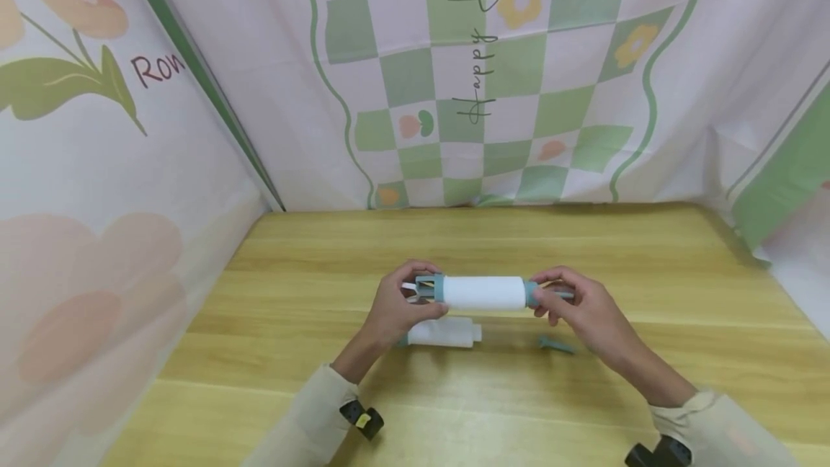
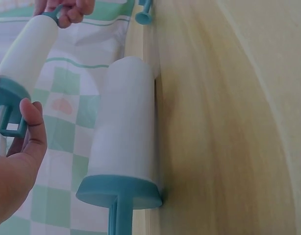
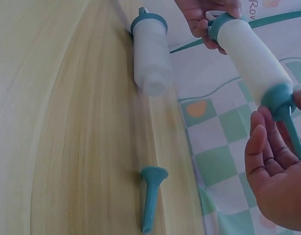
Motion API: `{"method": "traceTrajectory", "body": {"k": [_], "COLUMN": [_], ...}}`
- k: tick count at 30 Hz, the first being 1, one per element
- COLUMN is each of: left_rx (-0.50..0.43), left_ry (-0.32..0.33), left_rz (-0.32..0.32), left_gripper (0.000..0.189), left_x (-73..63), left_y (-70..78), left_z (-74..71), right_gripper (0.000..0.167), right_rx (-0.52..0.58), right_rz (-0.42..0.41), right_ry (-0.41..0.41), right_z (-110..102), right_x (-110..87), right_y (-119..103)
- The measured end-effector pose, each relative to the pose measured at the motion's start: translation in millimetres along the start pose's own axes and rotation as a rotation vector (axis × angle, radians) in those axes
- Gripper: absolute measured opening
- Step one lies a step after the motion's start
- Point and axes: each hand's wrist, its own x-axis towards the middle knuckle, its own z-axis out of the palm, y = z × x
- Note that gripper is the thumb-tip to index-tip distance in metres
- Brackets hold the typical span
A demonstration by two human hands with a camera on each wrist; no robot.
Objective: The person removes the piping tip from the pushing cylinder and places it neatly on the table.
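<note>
A white icing syringe [image 1: 483, 292] with teal ends is held level above the table between both hands. My left hand [image 1: 397, 308] grips its teal handle end, thumb and fingers around the cap. At the other end my right hand [image 1: 588, 308] pinches the teal collar [image 3: 278, 98], from which a long teal nozzle [image 3: 294, 134] sticks out past the fingers. A second white syringe [image 2: 125, 117] lies on the table below, its teal cap toward the left and its bare white tip toward the right. To its right lies a loose teal nozzle [image 3: 150, 198] with a flared end.
The wooden table [image 1: 259, 352] runs back to a hanging cloth [image 1: 402, 85] with green checks and flowers. Another printed cloth [image 1: 97, 186] closes off the left side. Black wrist cameras [image 1: 362, 420] sit on both sleeves.
</note>
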Motion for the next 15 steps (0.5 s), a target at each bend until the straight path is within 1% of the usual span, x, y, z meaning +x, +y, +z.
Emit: {"method": "traceTrajectory", "body": {"k": [3, 6, 10, 15], "left_rx": [-0.004, -0.007, -0.009, -0.006], "left_ry": [0.004, 0.003, 0.004, 0.003], "left_rz": [-0.014, -0.018, -0.01, 0.009], "left_gripper": [0.044, 0.044, 0.044, 0.044], "left_x": [0.0, 0.1, 0.4, 0.7], "left_y": [2.0, 3.6, 4.2, 3.8], "left_z": [0.0, -0.2, -0.9, -1.3], "right_gripper": [0.026, 0.028, 0.035, 0.034], "right_rx": [-0.008, 0.003, 0.038, 0.034], "right_rz": [-0.047, -0.075, -0.07, -0.029], "right_ry": [0.007, 0.014, 0.012, 0.014], "right_z": [-0.2, 0.0, -0.3, -1.0], "right_x": [-1.0, -1.6, -1.9, -0.9], "right_y": [0.9, 1.2, 1.0, -1.0]}}
